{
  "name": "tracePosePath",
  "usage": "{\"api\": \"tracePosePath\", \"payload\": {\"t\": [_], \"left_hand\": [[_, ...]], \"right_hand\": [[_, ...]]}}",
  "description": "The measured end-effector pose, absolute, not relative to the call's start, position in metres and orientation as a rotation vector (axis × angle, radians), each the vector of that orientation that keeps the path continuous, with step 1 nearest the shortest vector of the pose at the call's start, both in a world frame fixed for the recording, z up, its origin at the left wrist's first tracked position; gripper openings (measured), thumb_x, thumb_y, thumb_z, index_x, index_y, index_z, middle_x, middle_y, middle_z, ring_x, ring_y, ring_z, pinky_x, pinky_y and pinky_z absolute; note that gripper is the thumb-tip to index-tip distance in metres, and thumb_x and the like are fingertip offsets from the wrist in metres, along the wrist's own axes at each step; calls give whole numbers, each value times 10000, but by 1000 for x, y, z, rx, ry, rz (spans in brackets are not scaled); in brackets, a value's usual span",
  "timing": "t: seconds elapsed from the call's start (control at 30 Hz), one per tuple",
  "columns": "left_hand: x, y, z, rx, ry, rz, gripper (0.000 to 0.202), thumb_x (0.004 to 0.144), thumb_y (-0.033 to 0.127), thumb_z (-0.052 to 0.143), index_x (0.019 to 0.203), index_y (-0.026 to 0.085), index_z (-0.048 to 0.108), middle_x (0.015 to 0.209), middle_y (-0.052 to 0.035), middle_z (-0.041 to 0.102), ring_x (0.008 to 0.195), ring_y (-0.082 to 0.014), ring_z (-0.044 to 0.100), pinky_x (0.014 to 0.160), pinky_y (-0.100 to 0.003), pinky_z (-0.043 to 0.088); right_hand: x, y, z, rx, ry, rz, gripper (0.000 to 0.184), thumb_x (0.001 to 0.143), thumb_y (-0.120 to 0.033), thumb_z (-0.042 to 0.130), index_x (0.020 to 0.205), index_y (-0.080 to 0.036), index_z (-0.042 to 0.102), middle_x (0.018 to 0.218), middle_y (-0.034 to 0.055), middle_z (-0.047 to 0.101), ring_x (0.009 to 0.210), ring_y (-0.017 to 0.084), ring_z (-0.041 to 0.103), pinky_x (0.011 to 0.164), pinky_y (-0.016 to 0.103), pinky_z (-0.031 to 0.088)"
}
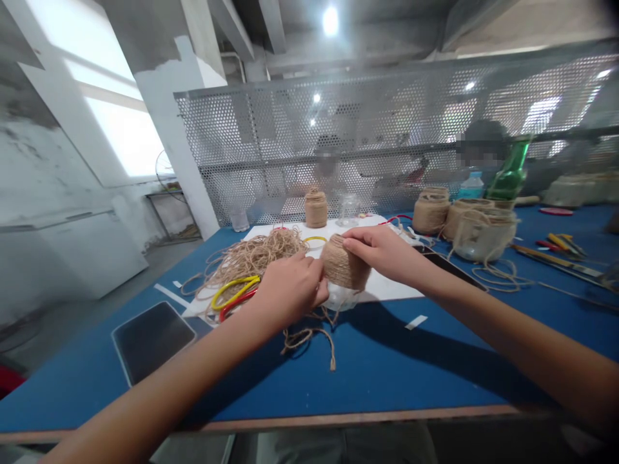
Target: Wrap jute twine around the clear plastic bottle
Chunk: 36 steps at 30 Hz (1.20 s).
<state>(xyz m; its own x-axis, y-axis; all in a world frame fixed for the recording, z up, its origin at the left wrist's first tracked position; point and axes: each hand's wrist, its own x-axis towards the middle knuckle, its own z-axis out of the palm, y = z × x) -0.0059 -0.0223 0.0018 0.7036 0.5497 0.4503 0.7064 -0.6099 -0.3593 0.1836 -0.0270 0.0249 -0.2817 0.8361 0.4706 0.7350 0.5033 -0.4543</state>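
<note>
A glass jar (pixel 342 298) partly wrapped in brown jute twine (pixel 341 264) is tilted over the table in front of me. My right hand (pixel 380 250) grips its upper end, thumb and fingers closed on the wrapped part. Against the jar's left side, my left hand (pixel 296 283) has its fingers curled in a pinch; what they hold is hidden. The jar's lower glass shows bare under the twine. Below the hands, a loose twine end (pixel 332 351) lies on the blue table. A large heap of loose twine (pixel 261 251) is left of the jar.
Yellow-handled scissors (pixel 235 291) with a red part lie by the heap. A dark tablet-like object (pixel 152 338) is at front left. Behind are a wrapped jar (pixel 316 209) and a clear jar (pixel 349 209). Rightward stand wrapped jars (pixel 431 211), a green bottle (pixel 510 171) and tools (pixel 561 258).
</note>
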Motion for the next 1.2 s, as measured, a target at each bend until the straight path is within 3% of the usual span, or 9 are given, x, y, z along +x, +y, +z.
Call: {"api": "tracePosePath", "payload": {"t": [0.17,0.53,1.2], "left_hand": [[1,-25,0,-2280,-874,-435,167,806,200,421,725,129,549,694,-81,580,730,-214,537,587,-292,388],[-4,-21,3,-2330,-830,-322,200,836,237,405,759,122,551,697,-85,584,734,-199,536,552,-261,407],[7,-33,18,-2410,-1070,-265,212,789,258,418,771,136,590,699,-80,624,684,-229,591,484,-264,393]], "right_hand": [[186,-23,23,-1305,-2022,220,297,839,-293,389,780,-143,639,709,31,617,627,138,479,573,269,326],[184,-25,25,-1305,-2059,193,303,850,-289,368,770,-146,624,647,15,574,600,128,461,549,264,304],[186,-25,26,-1311,-2081,219,282,840,-262,380,837,-141,634,706,26,601,634,137,496,552,265,311]]}}
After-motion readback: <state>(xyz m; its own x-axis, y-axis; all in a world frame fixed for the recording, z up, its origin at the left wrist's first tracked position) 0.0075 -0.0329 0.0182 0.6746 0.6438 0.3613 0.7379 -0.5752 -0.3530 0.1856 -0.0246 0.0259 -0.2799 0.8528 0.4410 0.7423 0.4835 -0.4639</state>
